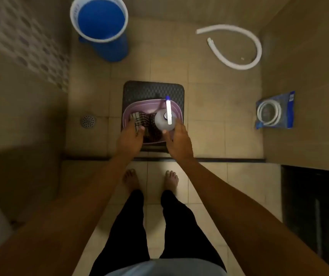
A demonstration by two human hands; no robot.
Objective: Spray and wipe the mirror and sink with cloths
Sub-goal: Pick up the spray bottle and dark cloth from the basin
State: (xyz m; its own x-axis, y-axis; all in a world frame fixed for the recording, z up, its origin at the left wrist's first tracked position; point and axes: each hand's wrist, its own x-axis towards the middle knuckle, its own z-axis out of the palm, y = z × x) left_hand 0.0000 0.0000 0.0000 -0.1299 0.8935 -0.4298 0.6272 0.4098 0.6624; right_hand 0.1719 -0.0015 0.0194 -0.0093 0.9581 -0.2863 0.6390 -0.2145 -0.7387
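Note:
A pink basin sits on a dark stool in front of me. Inside it lie a black-and-white checked cloth and a darker cloth, and a clear spray bottle with a white and blue nozzle stands upright. My left hand reaches into the basin and pinches the checked cloth. My right hand curls its thumb and fingers round the side of the spray bottle. Neither the mirror nor the sink is in view.
A blue bucket stands at the back left on the tiled floor. A loose white hose lies at the back right, and a packaged coiled hose by the right wall. A floor drain is left of the stool. A dark threshold strip crosses before my bare feet.

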